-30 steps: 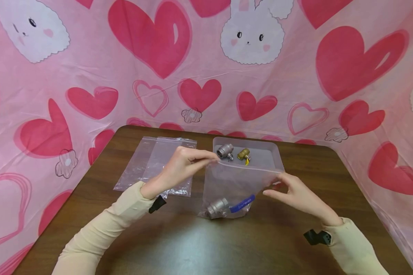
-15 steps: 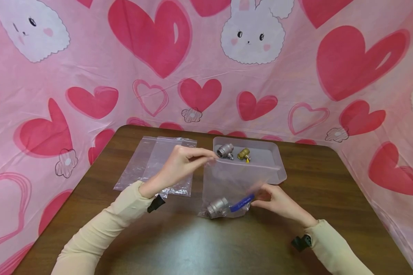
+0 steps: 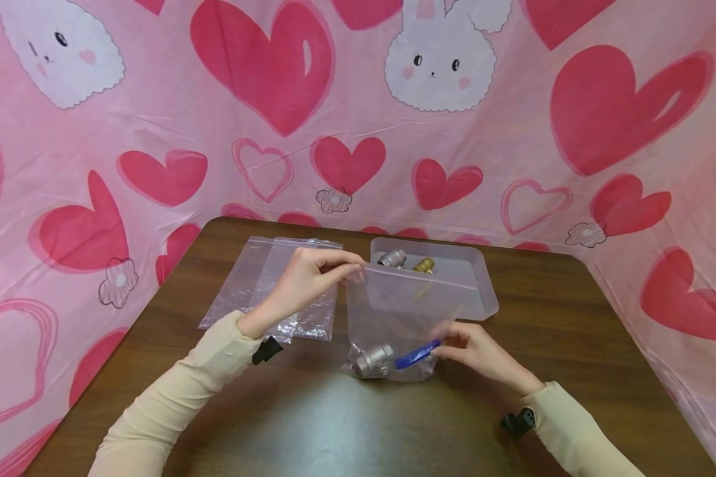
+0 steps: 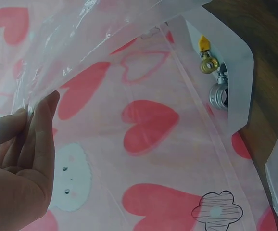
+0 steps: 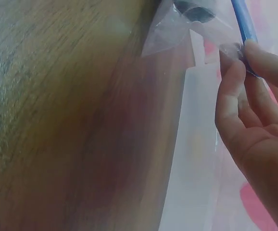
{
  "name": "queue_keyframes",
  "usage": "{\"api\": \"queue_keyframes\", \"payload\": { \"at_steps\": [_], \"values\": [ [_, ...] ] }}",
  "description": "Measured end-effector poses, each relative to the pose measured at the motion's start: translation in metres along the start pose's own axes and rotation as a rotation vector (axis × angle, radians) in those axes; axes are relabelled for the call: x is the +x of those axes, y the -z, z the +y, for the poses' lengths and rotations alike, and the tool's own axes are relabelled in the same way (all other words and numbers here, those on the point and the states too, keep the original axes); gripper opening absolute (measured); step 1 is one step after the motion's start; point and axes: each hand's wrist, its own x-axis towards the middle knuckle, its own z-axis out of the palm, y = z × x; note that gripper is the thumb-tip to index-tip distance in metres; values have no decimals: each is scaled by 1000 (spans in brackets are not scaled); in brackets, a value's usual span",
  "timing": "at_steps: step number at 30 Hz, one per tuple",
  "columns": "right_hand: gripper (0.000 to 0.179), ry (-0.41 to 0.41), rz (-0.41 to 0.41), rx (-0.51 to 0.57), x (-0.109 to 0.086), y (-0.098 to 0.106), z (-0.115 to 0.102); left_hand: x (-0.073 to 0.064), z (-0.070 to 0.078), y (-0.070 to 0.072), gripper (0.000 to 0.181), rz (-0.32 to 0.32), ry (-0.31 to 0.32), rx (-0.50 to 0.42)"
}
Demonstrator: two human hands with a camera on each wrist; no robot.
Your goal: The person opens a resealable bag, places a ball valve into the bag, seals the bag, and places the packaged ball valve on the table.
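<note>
One top corner of a thin, see-through plastic bag (image 3: 404, 318) is pinched between the thumb and fingers of the left hand (image 3: 310, 281). The tip of a flat blue handle (image 3: 416, 355) is pinched by the right hand (image 3: 483, 354), though whether this is done through the plastic cannot be told. That handle is joined to a round, shiny silver valve (image 3: 372, 361), which is held low in the bag's bottom, where the plastic is crinkled. Just behind the bag, a smooth, cloudy tray (image 3: 487, 285) with round corners is seen. In it are kept a stubby silver valve (image 3: 392, 258) and a gold-coloured valve (image 3: 424, 265) with a small yellow lever (image 4: 204, 43). Beside the left hand, two flat, glossy bags (image 3: 233, 285) are laid partly overlapping on the brown, wood-grained table (image 3: 549, 311). Behind it, a creased pink cloth (image 3: 358, 99) is covered with red hearts and white bunnies.
</note>
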Motion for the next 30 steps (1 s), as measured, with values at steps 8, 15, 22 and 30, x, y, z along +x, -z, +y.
{"api": "queue_keyframes", "payload": {
  "at_steps": [8,15,22,30],
  "values": [
    [10,-60,-91,114,1,0,2,-1,2,2,18,-18,48,5],
    [14,-111,-217,287,0,-1,-4,-3,4,0,17,-31,63,13],
    [9,-351,-285,517,-6,-6,-13,-3,-3,-5,17,-84,147,0],
    [16,-458,-219,494,-6,-8,-19,4,-27,-4,18,-83,266,-44]
  ]
}}
